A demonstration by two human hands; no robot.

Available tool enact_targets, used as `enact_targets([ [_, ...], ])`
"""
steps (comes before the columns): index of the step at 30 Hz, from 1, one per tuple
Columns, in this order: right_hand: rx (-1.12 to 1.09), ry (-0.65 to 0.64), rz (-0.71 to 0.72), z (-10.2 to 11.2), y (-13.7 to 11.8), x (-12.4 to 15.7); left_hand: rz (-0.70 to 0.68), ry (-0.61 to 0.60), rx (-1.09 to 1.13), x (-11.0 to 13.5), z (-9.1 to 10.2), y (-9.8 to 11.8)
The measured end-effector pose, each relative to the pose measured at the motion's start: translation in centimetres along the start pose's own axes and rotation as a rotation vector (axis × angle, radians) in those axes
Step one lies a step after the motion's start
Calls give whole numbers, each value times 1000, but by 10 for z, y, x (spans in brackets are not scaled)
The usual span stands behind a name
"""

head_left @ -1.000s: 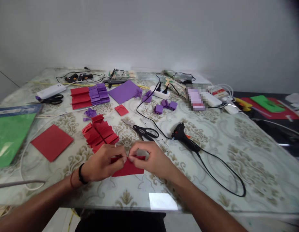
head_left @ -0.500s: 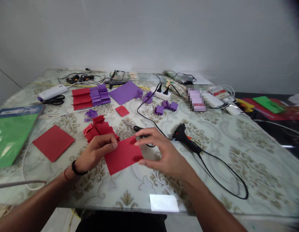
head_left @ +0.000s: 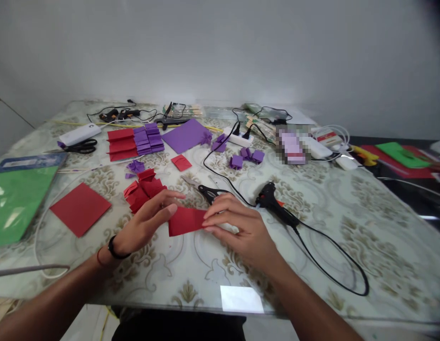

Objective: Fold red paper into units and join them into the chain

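A red paper sheet (head_left: 187,220), its right side folded or bent up, is held above the table between my two hands. My right hand (head_left: 243,232) pinches its right edge between thumb and fingers. At the left edge is my left hand (head_left: 145,225), fingers stretched out and thumb apart from them, the thumb touching the paper's upper left corner. Just behind my left hand lie several folded red paper pieces (head_left: 143,189). Black-handled scissors (head_left: 207,191) lie behind the sheet, partly covered by my right hand.
A black glue gun (head_left: 277,206) with a looped cord lies right. Left are a flat red square (head_left: 80,209) and a green paper pack (head_left: 21,199). Purple paper (head_left: 186,136), a power strip (head_left: 237,137) and a phone (head_left: 293,147) lie farther back. Another person's hand shows far right.
The red sheet has been doubled over and looks smaller. My right hand has closed on its right edge, while my left hand's fingers have straightened out.
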State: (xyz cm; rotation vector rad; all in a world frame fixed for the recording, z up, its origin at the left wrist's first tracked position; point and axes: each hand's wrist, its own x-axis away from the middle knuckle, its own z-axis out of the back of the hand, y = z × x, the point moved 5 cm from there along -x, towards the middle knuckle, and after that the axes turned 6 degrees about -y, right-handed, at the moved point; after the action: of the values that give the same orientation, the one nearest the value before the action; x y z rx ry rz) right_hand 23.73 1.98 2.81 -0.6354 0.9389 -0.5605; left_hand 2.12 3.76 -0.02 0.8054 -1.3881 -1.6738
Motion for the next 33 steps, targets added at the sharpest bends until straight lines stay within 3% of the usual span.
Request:
enact_targets([
  [5, -231, 87, -273, 0, 20, 6, -129, -209, 188, 0, -9, 3],
  [9, -392, 111, -374, -3, 32, 9, -122, -217, 185, -1, -12, -2],
  [13, -497, 93, -416, -6, 33, 10, -91, -178, 93, -3, -12, -6],
  [19, -551, -65, -456, -8, 29, 12, -163, -56, -217, -3, -7, 5],
  [25, -657, -60, -538, -10, 37, 15, -106, 82, -176, 4, -1, 1],
  [30, -492, -51, -613, -17, 40, 14, -61, 156, -97, 6, -1, -7],
  [33, -386, -43, -626, -20, 39, 14, -42, 118, -174, 5, -4, -8],
])
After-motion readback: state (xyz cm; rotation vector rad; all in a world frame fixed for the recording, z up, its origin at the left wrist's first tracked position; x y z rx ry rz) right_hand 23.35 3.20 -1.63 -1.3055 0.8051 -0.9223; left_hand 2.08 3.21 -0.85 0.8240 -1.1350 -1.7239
